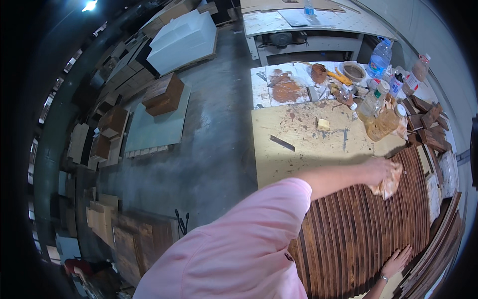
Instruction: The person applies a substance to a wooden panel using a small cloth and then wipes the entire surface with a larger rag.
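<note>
A dark brown slatted wood panel [348, 234] lies across the lower right, its narrow ridges side by side. My left hand [379, 172], at the end of the pink-sleeved arm, is closed round a crumpled, brown-stained rag [389, 187]. That rag rests against the upper part of the slats. Lower down, my right hand [397, 261], with a watch at its wrist, lies flat on the panel near its right edge, fingers outstretched and holding nothing.
Beyond the panel, a stained yellowish board [303, 124] bears a small pale block [323, 124] and a dark flat strip [282, 143]. Several bottles [371, 102] and a bowl [352, 71] crowd the far right. Wood offcuts [430, 127] and long strips [433, 249] line the right side.
</note>
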Available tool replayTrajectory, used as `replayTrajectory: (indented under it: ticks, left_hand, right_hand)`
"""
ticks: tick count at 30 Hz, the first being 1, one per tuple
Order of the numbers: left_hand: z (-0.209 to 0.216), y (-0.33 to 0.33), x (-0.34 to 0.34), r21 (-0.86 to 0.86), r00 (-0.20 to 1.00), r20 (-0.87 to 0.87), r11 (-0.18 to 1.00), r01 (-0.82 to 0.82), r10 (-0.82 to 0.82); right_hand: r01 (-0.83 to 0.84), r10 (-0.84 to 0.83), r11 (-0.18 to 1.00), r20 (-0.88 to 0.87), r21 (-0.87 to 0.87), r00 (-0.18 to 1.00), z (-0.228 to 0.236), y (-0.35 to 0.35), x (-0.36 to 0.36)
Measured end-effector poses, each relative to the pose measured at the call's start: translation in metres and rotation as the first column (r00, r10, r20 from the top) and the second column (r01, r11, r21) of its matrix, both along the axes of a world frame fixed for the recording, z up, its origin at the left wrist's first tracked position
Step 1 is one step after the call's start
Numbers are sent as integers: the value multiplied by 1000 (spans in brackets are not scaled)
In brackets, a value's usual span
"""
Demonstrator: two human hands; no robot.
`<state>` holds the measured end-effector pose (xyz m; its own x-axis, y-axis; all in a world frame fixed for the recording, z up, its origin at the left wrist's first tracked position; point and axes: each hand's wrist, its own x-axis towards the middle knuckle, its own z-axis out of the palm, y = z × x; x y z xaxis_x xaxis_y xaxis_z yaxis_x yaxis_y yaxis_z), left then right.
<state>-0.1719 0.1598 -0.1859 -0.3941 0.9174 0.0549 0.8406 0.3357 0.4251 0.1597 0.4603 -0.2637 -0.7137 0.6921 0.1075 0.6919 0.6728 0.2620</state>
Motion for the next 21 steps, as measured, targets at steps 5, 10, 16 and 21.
replayTrajectory:
  ticks: [5,10,16,21]
  left_hand:
    - [-33,47,-51,401,977,-65,902,-162,204]
    - [-38,146,51,384,910,-317,914,-134,266]
    - [-2,234,158,335,862,262,878,342,-435]
    - [14,235,73,210,841,527,978,10,-122]
  right_hand:
    - [-239,229,971,-222,-21,948,-5,14,12]
    - [-214,161,967,-317,-138,935,44,-47,-9]
    - [53,-86,960,-106,-275,991,72,-64,-19]
    - [-18,-41,972,-244,-236,969,71,-59,-5]
